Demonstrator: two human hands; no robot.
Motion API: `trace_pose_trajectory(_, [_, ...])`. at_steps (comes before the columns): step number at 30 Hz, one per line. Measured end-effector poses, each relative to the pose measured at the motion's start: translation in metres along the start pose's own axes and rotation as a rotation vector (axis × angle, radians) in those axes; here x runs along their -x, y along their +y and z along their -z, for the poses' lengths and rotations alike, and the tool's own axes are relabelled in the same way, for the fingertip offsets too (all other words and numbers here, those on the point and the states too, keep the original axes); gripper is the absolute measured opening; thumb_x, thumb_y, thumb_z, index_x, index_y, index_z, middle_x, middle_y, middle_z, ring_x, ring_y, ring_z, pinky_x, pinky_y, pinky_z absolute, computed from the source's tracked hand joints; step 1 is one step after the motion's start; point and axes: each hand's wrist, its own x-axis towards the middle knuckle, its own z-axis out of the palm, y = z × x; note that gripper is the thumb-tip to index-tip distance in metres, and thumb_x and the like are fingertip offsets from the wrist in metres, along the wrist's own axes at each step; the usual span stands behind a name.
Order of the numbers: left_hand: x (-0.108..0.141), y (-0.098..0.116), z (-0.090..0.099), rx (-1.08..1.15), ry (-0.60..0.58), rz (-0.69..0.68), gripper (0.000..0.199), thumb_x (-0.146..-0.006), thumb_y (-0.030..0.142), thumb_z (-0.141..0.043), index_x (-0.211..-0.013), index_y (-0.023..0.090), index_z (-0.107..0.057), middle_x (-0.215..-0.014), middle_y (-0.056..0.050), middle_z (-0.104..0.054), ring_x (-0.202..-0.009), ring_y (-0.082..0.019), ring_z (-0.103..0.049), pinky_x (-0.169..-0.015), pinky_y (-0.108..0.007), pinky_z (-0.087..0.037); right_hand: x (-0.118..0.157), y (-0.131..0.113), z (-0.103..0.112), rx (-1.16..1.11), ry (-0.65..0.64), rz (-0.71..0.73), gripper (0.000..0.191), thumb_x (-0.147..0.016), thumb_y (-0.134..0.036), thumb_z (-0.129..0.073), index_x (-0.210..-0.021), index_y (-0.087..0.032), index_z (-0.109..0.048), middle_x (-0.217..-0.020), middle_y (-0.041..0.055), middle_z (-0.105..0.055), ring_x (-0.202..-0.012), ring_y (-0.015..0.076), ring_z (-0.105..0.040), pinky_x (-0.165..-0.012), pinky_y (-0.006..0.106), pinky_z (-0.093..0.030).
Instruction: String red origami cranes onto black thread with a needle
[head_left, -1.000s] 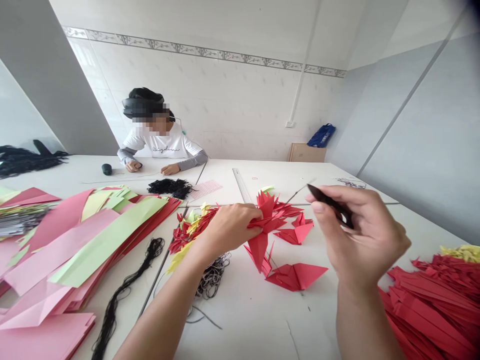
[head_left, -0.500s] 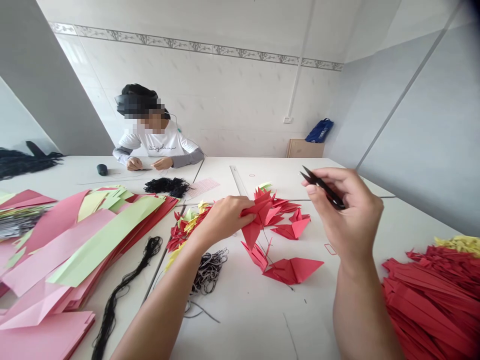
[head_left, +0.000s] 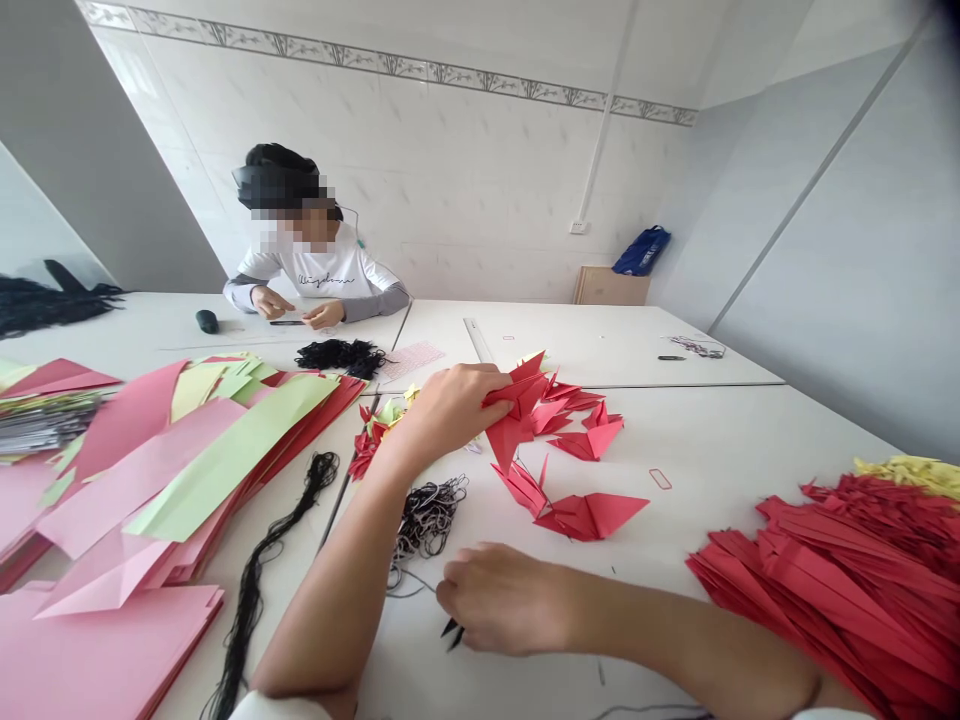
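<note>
Right hand [head_left: 504, 600] now low, black snips [head_left: 452, 633] apparently still in grip

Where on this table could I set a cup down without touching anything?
Best spot: the white tabletop between the red origami cranes and the red paper strips. Crowded: the left, with pink and green paper stacks and black thread, and around the left hand.

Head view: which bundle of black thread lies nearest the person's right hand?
The loose looped tangle, just beyond the right hand. The long hank lies left of the left forearm, and the dense clump sits farther up the table.
</note>
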Motion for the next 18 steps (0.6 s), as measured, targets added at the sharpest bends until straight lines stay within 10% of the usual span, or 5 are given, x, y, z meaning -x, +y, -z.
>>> trace_pose_trajectory(3, [0.003, 0.002, 0.005, -0.005, 0.021, 0.002, 0.02, -0.089, 0.021, -0.052, -0.07, 0.018, -0.055, -0.073, 0.0, -0.058, -0.06, -0.012, -0.044, -0.055, -0.027, -0.024, 0.008, -0.005, -0.016, -0.016, 0.142, -0.018, 0.022, -0.088, -0.036, -0.064, -0.097, -0.017, -0.066, -0.095, 0.0086, -0.07, -0.09, 0.0236, -0.063, -0.07, 0.035, -0.052])
trace_pose_trajectory(7, [0.006, 0.002, 0.008, 0.013, 0.037, -0.013, 0.019, -0.089, 0.02, -0.052, -0.071, 0.018, -0.056, -0.074, 0.0, -0.059, -0.06, -0.012, -0.045, -0.055, -0.027, -0.025, 0.048, 0.021, 0.02, -0.585, 0.457, 0.12, 0.021, -0.098, -0.035, -0.056, -0.082, -0.021, -0.058, -0.078, -0.0007, -0.062, -0.07, 0.0118, -0.058, -0.064, 0.025, -0.046])
trace_pose_trajectory(11, [0.006, 0.001, 0.008, 0.013, 0.052, -0.039, 0.018, -0.091, 0.021, -0.052, -0.075, 0.018, -0.06, -0.076, -0.001, -0.061, -0.063, -0.012, -0.048, -0.057, -0.028, -0.027, 0.072, 0.072, 0.05, -0.829, 1.481, -0.258, 0.034, -0.104, -0.038, -0.039, -0.073, -0.023, -0.043, -0.065, -0.003, -0.04, -0.058, 0.013, -0.04, -0.056, 0.027, -0.036])
trace_pose_trajectory(14, [0.005, 0.0, 0.008, -0.002, 0.056, -0.05, 0.019, -0.091, 0.021, -0.052, -0.075, 0.018, -0.061, -0.076, -0.001, -0.062, -0.064, -0.012, -0.048, -0.058, -0.028, -0.027, 0.07, 0.101, 0.046, -0.947, 1.078, -0.448, 0.018, -0.1, -0.04, -0.046, -0.095, -0.024, -0.051, -0.083, -0.0004, -0.052, -0.074, 0.0148, -0.051, -0.071, 0.029, -0.043])
trace_pose_trajectory(18, [0.006, 0.0, 0.009, -0.007, 0.065, -0.052, 0.017, -0.091, 0.021, -0.052, -0.078, 0.018, -0.064, -0.078, -0.001, -0.062, -0.065, -0.012, -0.048, -0.059, -0.028, -0.029, 0.06, 0.111, 0.024, -1.031, 0.565, -0.356, 0.025, -0.101, -0.04, -0.045, -0.088, -0.021, -0.056, -0.082, -0.0002, -0.058, -0.076, 0.0152, -0.054, -0.075, 0.03, -0.046])
